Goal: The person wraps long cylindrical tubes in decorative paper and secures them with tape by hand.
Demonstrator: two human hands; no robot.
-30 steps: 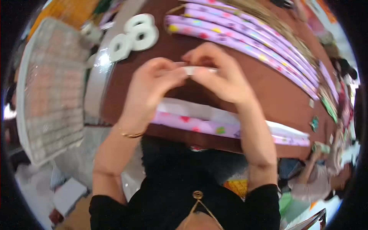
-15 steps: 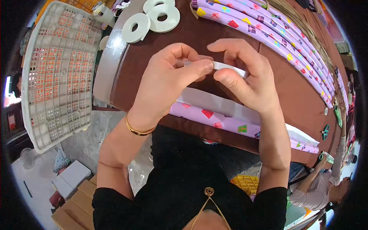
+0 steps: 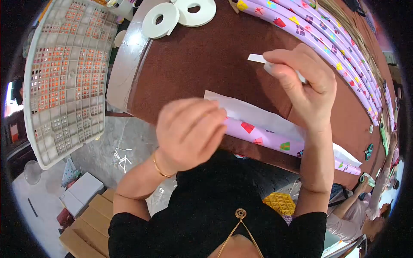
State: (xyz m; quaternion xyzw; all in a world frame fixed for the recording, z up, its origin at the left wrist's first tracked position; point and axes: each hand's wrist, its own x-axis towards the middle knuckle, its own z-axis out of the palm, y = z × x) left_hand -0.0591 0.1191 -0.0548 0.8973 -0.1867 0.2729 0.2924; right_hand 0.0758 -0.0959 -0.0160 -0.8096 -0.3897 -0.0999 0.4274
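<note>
My right hand (image 3: 309, 81) pinches a short strip of white tape (image 3: 255, 58) between thumb and fingers, holding it above the brown tabletop (image 3: 193, 69). Curled and slightly blurred, my left hand (image 3: 189, 131) hovers at the left end of a purple gift-patterned roll of wrapping paper (image 3: 247, 127). Its fingertips are turned away, so anything in them is hidden. The paper's white underside lies folded back along the roll. Two rolls of white tape (image 3: 150, 26) lie flat near the far left table edge, one with a loose end.
Several purple wrapping paper rolls (image 3: 297, 28) lie along the far right side. A white plastic crate (image 3: 69, 81) stands at left. Cardboard boxes (image 3: 92, 219) and a yellow basket (image 3: 279, 202) sit below. Another person's arm (image 3: 344, 206) is at the right edge.
My hands have separated. The left has dropped down toward the wrapping paper; the right has moved right with the tape strip. The view has shifted slightly.
</note>
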